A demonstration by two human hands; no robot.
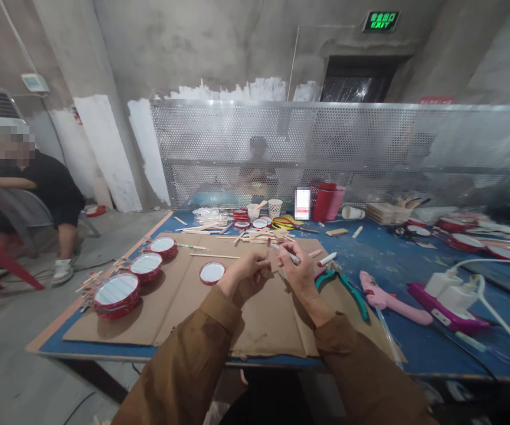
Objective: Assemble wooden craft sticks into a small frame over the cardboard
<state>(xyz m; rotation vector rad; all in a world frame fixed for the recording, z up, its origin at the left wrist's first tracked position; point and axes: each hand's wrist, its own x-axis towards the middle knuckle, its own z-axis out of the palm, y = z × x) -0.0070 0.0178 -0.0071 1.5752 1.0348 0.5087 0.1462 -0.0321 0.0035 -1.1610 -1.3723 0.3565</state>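
My left hand [252,271] is closed in a pinch on a small wooden stick [268,243] with a reddish tip. Close beside it, my right hand [298,265] grips a white marker pen [291,257], its front end towards the stick. Whether pen and stick touch is too small to tell. Both hands are above a brown cardboard sheet [184,319]. A single red-rimmed round disc [212,273] with a pale face lies left of my left hand. Another white marker [327,258] lies to the right of my right hand.
Stacks of red-rimmed discs [117,293] line the cardboard's left side. Loose wooden sticks [259,236] lie behind my hands. Teal-handled pliers [352,292], a pink glue gun [392,304] and a purple power strip [450,313] are at right. A seated person [51,183] is at far left.
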